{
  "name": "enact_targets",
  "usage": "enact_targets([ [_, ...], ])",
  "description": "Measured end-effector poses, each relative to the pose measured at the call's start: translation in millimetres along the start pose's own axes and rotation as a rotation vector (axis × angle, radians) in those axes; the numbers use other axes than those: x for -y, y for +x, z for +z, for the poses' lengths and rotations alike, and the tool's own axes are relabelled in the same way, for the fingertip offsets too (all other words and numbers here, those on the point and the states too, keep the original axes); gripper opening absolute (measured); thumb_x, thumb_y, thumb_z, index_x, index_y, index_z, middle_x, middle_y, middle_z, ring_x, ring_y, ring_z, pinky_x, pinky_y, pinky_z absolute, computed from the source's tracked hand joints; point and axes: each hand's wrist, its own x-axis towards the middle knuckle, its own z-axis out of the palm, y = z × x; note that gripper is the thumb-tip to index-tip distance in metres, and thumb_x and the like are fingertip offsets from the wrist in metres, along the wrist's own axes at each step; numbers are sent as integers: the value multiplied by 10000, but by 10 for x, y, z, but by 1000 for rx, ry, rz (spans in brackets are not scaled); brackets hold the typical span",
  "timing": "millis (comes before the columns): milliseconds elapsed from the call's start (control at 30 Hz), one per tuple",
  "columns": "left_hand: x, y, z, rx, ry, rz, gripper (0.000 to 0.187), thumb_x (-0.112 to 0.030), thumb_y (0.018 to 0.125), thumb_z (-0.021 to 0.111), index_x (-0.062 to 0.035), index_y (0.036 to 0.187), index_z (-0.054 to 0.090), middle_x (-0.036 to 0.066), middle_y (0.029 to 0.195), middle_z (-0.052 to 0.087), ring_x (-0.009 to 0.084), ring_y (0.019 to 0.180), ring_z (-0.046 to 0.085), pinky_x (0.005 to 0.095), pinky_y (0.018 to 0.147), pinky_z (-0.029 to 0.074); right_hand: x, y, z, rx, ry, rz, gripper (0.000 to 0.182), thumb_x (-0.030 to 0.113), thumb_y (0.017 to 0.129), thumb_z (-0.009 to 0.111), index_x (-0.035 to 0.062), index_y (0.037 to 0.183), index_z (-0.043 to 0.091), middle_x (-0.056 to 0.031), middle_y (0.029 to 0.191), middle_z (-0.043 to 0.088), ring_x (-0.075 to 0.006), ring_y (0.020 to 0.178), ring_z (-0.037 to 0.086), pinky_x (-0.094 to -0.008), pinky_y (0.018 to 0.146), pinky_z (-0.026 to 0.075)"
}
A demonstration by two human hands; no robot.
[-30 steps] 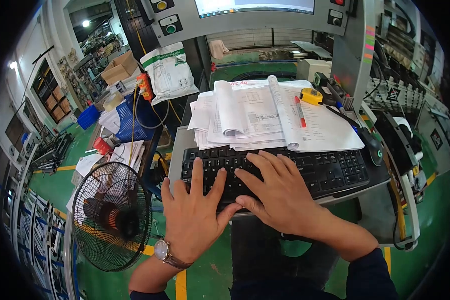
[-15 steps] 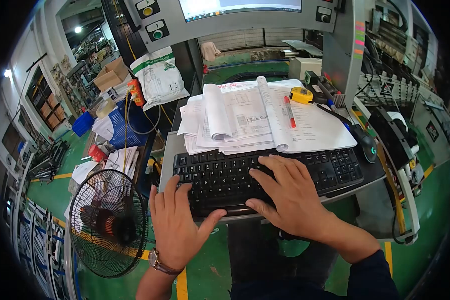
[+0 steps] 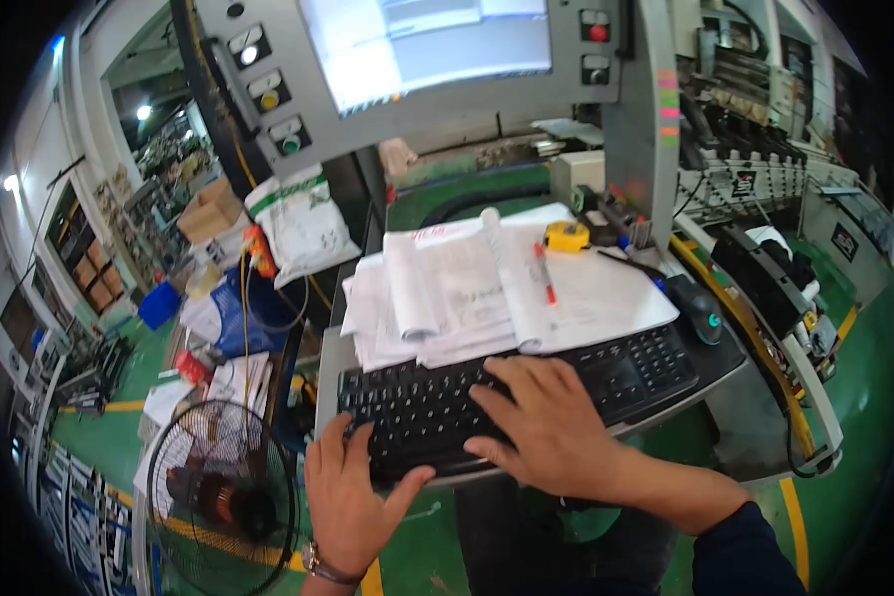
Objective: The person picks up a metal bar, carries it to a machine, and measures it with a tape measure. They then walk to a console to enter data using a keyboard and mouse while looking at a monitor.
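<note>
A black keyboard (image 3: 437,417) lies along the front of the grey shelf. My left hand (image 3: 353,497) is at its left end, fingers spread over the edge keys and thumb stretched toward the front edge. A watch is strapped on that wrist. Over the middle keys rests my right hand (image 3: 546,427), fingers apart and holding nothing. Behind the keyboard are stacked papers (image 3: 447,298) with curled pages. A red pen (image 3: 544,273) and a yellow tape measure (image 3: 567,236) lie on them. To the right sits a black mouse (image 3: 693,308).
Above the papers is a control panel with a lit screen (image 3: 427,50) and push buttons. A black fan (image 3: 223,497) stands at lower left, near a blue basket (image 3: 248,308) and a white bag (image 3: 301,223). A pale metal frame (image 3: 815,397) is at right.
The camera view has tilted up, so more of the screen shows and the desk sits lower. Both hands stay at the keyboard, in nearly the same poses.
</note>
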Motion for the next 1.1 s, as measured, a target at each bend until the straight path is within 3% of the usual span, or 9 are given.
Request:
enact_targets([
  [133, -15, 8, 15, -90, 75, -30, 1035, -552, 790, 924, 27, 1540, 509, 306, 1622, 442, 508, 1458, 448, 594, 1217, 364, -19, -61, -110, -43, 88, -27, 494, 412, 984, 780, 8, 1265, 731, -200, 1413, 621, -360, 1297, 599, -472, 1069, 473],
  [167, -1, 6, -10, -48, 71, -62, 1123, -588, 821, 889, 11, 1634, 396, 315, 1701, 352, 509, 1550, 362, 615, 1269, 288, -24, -76, -179, -103, 83, -36, 435, 381, 966, 812, 41, 1232, 758, -163, 1360, 677, -332, 1220, 663, -438, 1032, 505],
  [300, 116, 145, -111, -59, -73, -99, 990, -591, 940, 766, 31, 1627, 418, 312, 1679, 391, 493, 1542, 391, 588, 1271, 303, -308, -198, -591, -267, 12, 39, 364, 296, 883, 889, 100, 1172, 787, -97, 1219, 767, -309, 1119, 725, -438, 1002, 519],
  [400, 308, 275, -22, -79, -77, -84, 969, -578, 935, 797, 30, 1601, 442, 312, 1665, 391, 510, 1506, 400, 626, 1240, 323, -817, -357, -821, -417, -144, 147, 309, 182, 893, 858, 71, 1166, 767, -133, 1219, 761, -347, 1146, 708, -467, 1022, 508],
  [567, 459, 773, -14, -129, -85, -43, 782, -443, 1049, 703, 36, 1612, 448, 312, 1615, 488, 482, 1501, 471, 543, 1265, 348, -1595, -685, -1062, -397, -193, 420, 418, 139, 918, 773, 36, 1315, 697, -178, 1367, 677, -388, 1267, 650, -471, 1104, 495],
  [767, 1025, 1854, 370, -291, -183, -131, 768, -481, 1049, 713, 29, 1585, 505, 320, 1493, 624, 440, 1406, 605, 482, 1182, 463, -1806, -864, -1055, -283, 85, 629, 510, 170, 894, 760, 9, 1368, 663, -191, 1399, 657, -395, 1324, 643, -444, 1135, 494],
  [867, 1414, 2354, 657, -212, -115, -272, 804, -562, 1015, 710, -14, 1575, 527, 277, 1401, 698, 453, 1321, 665, 500, 1100, 527, -1741, -872, -1076, -281, 66, 652, 513, 180, 886, 761, 3, 1359, 672, -194, 1412, 653, -396, 1326, 647, -446, 1140, 494],
  [1067, 1639, 2600, 1286, -271, -28, -584, 775, -645, 973, 703, -83, 1498, 612, 213, 1264, 777, 406, 1167, 748, 518, 969, 584, -1718, -879, -1056, -269, 39, 667, 487, 203, 913, 774, -4, 1345, 691, -203, 1453, 633, -405, 1371, 621, -459, 1159, 486],
  [1100, 1634, 2536, 1362, -322, 52, -530, 751, -600, 967, 721, -73, 1492, 613, 218, 1243, 777, 422, 1145, 744, 531, 958, 584, -1696, -869, -1068, -260, 55, 668, 480, 214, 939, 772, -3, 1357, 682, -211, 1466, 621, -414, 1378, 614, -460, 1164, 481],
])
